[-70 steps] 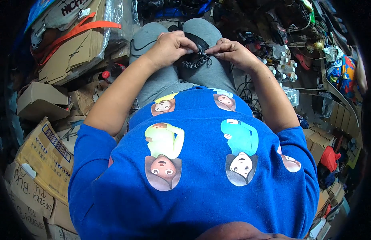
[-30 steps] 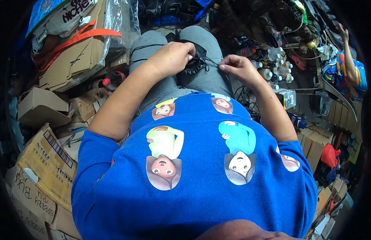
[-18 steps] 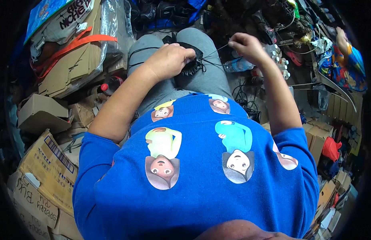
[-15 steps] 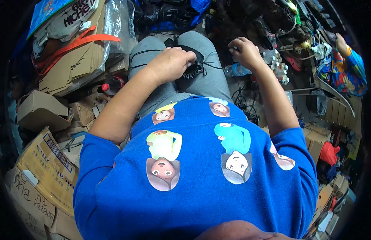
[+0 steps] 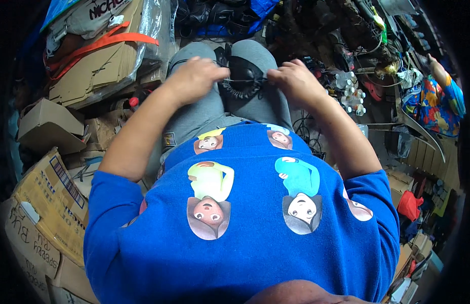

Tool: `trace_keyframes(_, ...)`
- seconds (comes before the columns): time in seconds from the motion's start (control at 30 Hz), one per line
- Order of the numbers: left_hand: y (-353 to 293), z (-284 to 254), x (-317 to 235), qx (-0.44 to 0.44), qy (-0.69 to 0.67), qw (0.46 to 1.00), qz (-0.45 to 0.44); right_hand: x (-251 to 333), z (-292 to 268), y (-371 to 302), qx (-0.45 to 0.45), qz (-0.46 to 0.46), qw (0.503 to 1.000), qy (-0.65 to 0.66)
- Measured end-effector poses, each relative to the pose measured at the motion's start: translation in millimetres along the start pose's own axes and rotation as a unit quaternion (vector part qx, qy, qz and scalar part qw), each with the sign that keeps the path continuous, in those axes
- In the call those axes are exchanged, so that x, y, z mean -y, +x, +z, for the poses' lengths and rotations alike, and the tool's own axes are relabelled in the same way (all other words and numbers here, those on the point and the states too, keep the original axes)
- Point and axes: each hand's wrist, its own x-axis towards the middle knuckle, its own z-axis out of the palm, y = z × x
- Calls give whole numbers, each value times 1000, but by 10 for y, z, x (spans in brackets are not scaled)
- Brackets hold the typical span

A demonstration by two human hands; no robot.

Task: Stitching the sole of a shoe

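On my lap, between my grey-trousered thighs, rests a black shoe upper (image 5: 241, 68) with a row of thread loops along its near edge. My left hand (image 5: 194, 80) is closed at its left side, pinching a dark thread (image 5: 241, 80). That thread runs nearly straight across the piece toward my right hand (image 5: 297, 83), which is closed on its other end beside the right thigh. Motion blurs both hands a little. Whether a needle or other small tool is in either hand cannot be made out.
Flattened cardboard (image 5: 93, 71) with an orange strap (image 5: 121, 38) lies at the left, near an open carton (image 5: 52, 124). Several plastic bottles (image 5: 352, 96) stand to the right. Black shoes (image 5: 214, 17) are piled ahead on blue sheeting. Another person's arm (image 5: 440, 73) shows at far right.
My left hand has shifted left off the black upper. My right hand has come in from the right, and the thread now stretches between both hands.
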Motion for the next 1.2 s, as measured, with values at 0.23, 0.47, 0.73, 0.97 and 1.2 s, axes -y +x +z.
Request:
trace_keyframes(0.23, -1179, -691, 541, -113, -240, 913, -311, -730, 65, -1050, -112, 402, 735, 535)
trace_keyframes(0.47, -193, -973, -205, -239, -690, 681, -61, -40, -341, 64, -301, 181, 288, 891)
trace_keyframes(0.73, -840, -747, 13, 19, -40, 987, -154, -129, -106, -502, 53, 209, 864, 455)
trace_keyframes(0.97, -2291, -2181, 497, -125, 292, 828, -462, -1582, 290, -2680, -42, 509, 840, 181)
trace_keyframes(1.2, -795, -806, 79, -85, -89, 951, -283, -765, 226, -1544, 103, 382, 844, 361)
